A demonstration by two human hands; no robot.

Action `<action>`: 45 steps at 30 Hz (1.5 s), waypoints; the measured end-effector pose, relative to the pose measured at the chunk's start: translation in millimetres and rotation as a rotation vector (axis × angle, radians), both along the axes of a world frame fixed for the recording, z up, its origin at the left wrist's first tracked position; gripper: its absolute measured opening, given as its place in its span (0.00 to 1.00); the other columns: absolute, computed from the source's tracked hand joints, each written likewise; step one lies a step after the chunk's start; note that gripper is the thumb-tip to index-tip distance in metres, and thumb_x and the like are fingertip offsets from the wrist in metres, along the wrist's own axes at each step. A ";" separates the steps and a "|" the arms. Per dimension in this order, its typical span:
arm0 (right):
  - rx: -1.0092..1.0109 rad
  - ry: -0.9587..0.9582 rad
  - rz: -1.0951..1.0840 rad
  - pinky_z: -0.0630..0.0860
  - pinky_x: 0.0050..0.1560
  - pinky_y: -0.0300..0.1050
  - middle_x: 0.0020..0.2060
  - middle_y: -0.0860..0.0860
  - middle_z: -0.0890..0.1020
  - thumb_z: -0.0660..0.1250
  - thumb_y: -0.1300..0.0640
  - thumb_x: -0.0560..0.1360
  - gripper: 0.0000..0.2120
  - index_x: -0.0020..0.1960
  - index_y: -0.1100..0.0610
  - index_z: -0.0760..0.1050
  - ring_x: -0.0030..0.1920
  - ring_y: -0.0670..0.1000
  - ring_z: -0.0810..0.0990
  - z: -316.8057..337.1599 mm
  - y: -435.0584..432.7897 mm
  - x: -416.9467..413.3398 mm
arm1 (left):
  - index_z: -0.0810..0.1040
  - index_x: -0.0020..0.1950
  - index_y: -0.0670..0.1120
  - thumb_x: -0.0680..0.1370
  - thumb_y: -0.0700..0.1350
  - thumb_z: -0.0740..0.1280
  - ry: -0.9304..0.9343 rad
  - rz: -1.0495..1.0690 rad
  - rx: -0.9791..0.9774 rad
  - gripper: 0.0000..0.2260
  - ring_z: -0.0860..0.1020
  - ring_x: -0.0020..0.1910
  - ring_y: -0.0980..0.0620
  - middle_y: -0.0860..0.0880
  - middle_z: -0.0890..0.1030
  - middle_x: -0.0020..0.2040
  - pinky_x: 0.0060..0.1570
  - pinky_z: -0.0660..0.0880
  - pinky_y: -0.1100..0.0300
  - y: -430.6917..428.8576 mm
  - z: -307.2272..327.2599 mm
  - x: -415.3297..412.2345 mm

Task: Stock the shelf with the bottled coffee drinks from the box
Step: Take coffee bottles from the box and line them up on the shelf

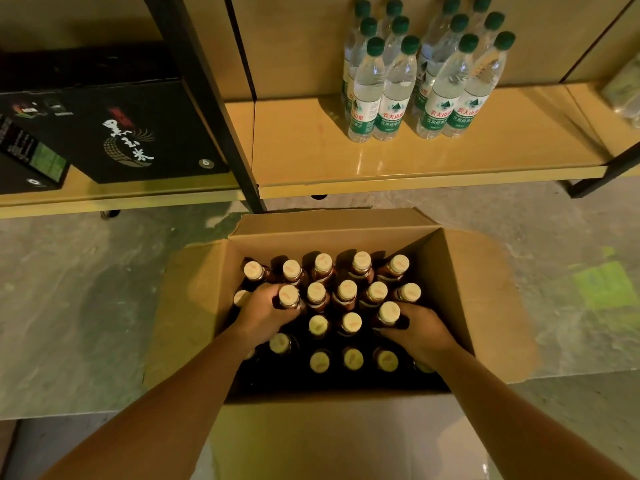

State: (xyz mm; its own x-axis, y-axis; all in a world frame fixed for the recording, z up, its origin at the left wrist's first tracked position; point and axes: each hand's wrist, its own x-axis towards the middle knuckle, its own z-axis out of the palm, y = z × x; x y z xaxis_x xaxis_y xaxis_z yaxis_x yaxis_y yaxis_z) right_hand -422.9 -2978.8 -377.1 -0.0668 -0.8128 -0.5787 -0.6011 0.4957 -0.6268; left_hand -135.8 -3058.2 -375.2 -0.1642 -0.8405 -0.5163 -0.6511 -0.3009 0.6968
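Note:
An open cardboard box (460, 282) stands on the floor in front of me, filled with several dark coffee bottles (347, 291) with cream caps. My left hand (265, 311) is inside the box on its left side, fingers curled round the neck of one coffee bottle (289, 296). My right hand (415, 329) reaches in on the right side and grips another coffee bottle (388, 313) just below its cap. The wooden shelf (311, 150) lies beyond the box, low to the floor.
Several green-capped water bottles (415, 84) stand on the shelf at the right rear. A black carton (114, 129) occupies the left shelf bay, behind a black upright post (221, 109). Bare shelf board lies left of the water bottles. The concrete floor (69, 306) surrounds the box.

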 end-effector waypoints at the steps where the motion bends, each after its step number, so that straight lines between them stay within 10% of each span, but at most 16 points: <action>1: -0.009 -0.016 -0.023 0.74 0.61 0.44 0.56 0.42 0.82 0.74 0.52 0.75 0.17 0.63 0.47 0.78 0.56 0.45 0.78 2.9 0.2 0.6 | 0.78 0.54 0.52 0.76 0.38 0.73 0.041 0.026 -0.007 0.11 0.78 0.46 0.70 0.58 0.80 0.49 0.42 0.72 0.78 1.5 2.0 0.5; 7: -0.069 -0.079 -0.143 0.76 0.61 0.46 0.52 0.43 0.84 0.76 0.57 0.74 0.17 0.62 0.51 0.80 0.55 0.46 0.81 31.1 0.5 0.1 | 0.76 0.65 0.55 0.78 0.47 0.72 0.178 0.090 -0.070 0.17 0.78 0.62 0.57 0.56 0.81 0.59 0.67 0.74 0.49 2.6 24.5 -0.4; 14: -0.161 -0.210 -0.262 0.76 0.54 0.40 0.51 0.44 0.84 0.72 0.62 0.76 0.14 0.59 0.50 0.79 0.54 0.43 0.81 79.1 -5.0 -2.0 | 0.68 0.64 0.57 0.82 0.47 0.67 0.184 0.005 -0.056 0.14 0.70 0.64 0.58 0.62 0.74 0.56 0.64 0.65 0.61 -8.3 72.9 -9.9; 19: -0.227 -0.263 -0.310 0.75 0.66 0.55 0.54 0.48 0.85 0.69 0.63 0.77 0.15 0.62 0.51 0.78 0.58 0.50 0.81 123.3 -12.3 -4.3 | 0.65 0.65 0.55 0.83 0.50 0.63 0.236 -0.035 -0.097 0.12 0.68 0.63 0.57 0.56 0.72 0.60 0.64 0.67 0.56 -17.2 118.3 -20.3; 29: -0.369 -0.086 -0.274 0.77 0.63 0.59 0.51 0.46 0.83 0.63 0.38 0.72 0.13 0.54 0.40 0.73 0.55 0.51 0.81 194.4 -14.8 -9.8 | 0.68 0.64 0.50 0.78 0.41 0.71 0.351 -0.132 -0.028 0.19 0.78 0.54 0.55 0.48 0.79 0.56 0.47 0.73 0.58 -33.7 173.9 -61.2; 34: -0.377 -0.193 -0.354 0.72 0.67 0.55 0.59 0.51 0.80 0.64 0.56 0.81 0.12 0.63 0.49 0.69 0.62 0.54 0.77 232.5 -7.3 -34.9 | 0.67 0.63 0.53 0.77 0.36 0.69 0.386 -0.217 0.012 0.21 0.78 0.58 0.48 0.44 0.78 0.59 0.51 0.75 0.53 -40.3 196.9 -95.4; 45: -0.577 -0.141 -0.482 0.72 0.59 0.48 0.50 0.43 0.76 0.65 0.56 0.81 0.10 0.57 0.44 0.67 0.52 0.46 0.77 333.7 41.9 -185.6 | 0.75 0.61 0.56 0.70 0.44 0.79 0.460 -0.408 -0.235 0.24 0.81 0.59 0.53 0.54 0.84 0.58 0.65 0.75 0.43 -28.3 303.8 -265.7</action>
State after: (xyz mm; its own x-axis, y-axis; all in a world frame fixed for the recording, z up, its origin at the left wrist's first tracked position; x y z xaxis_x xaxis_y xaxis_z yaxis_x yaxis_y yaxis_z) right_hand -608.5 -2936.9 -43.4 -0.4481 -0.8883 -0.1005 -0.2964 0.2537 -0.9207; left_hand -401.5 -3086.4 -71.4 -0.6536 -0.7459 -0.1278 -0.3008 0.1010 0.9483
